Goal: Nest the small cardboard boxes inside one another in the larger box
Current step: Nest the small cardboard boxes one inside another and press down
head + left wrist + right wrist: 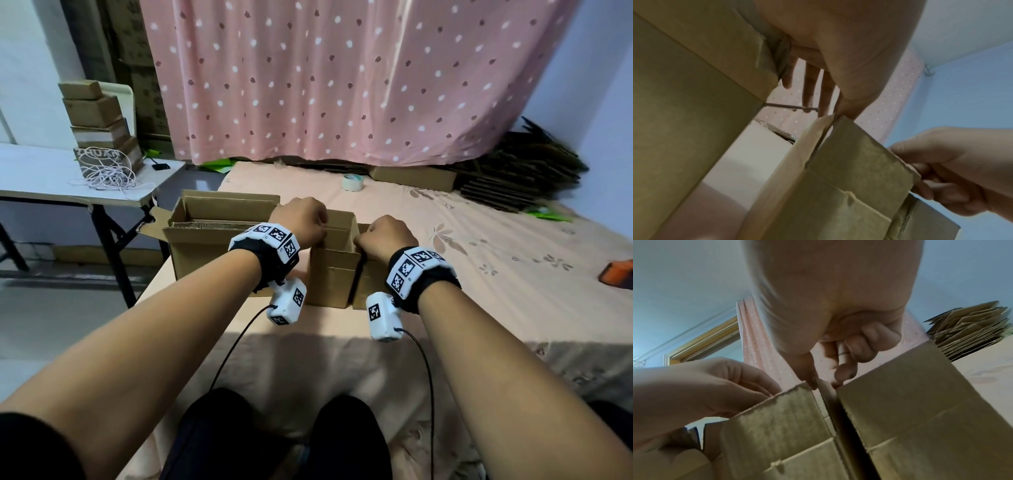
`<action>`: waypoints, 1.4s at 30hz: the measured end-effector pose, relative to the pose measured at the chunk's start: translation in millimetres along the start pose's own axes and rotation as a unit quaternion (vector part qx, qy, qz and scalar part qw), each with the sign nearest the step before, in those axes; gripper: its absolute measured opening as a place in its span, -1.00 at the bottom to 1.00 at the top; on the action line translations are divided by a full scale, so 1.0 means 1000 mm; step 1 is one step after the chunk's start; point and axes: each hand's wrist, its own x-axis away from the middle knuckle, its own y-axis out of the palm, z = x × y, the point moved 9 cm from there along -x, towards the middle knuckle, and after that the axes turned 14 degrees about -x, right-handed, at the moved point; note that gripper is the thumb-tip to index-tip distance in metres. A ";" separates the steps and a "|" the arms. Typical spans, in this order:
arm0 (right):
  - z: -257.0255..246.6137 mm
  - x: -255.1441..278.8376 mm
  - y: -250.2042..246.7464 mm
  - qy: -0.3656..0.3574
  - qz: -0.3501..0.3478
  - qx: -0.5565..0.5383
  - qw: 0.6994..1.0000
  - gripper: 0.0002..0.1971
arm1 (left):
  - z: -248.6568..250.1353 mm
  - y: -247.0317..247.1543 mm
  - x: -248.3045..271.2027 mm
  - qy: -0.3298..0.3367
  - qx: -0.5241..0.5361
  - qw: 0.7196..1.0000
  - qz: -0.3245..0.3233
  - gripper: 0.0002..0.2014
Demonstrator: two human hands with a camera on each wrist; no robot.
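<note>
A large open cardboard box (202, 246) stands at the left end of the cloth-covered table (479, 240). Just right of it stands a smaller open box (334, 274), with a third small box (368, 287) tight against its right side. My left hand (301, 219) grips the smaller box's left rim; in the left wrist view its thumb (846, 107) lies outside the wall and its fingers (809, 84) reach down inside. My right hand (383, 236) pinches the right rim between thumb and curled fingers (842, 373). That wall runs beside the third box (910, 394).
A tape roll (352, 181) and a low flat box (414, 176) lie at the table's far side, with flattened cardboard (513, 174) piled at the back right. An orange object (616, 270) lies far right. A folding table (51, 185) on the left carries stacked boxes (99, 126) and cord (109, 174).
</note>
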 end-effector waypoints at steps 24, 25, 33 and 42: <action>-0.029 0.014 -0.026 -0.054 0.081 -0.023 0.995 -0.88 | -0.010 -0.024 -0.004 -0.074 0.176 0.980 0.062 -0.72; -0.031 0.015 -0.028 -0.055 0.084 -0.026 0.995 -0.90 | -0.010 -0.026 -0.004 -0.076 0.182 0.978 0.070 -0.75; -0.040 0.015 -0.051 -0.074 0.125 -0.049 0.988 -0.80 | -0.007 -0.056 -0.008 -0.085 0.210 0.967 0.119 -0.74; -0.063 0.022 -0.065 -0.115 0.158 -0.056 0.979 -0.79 | -0.023 -0.099 0.006 -0.106 0.235 0.946 0.195 -0.75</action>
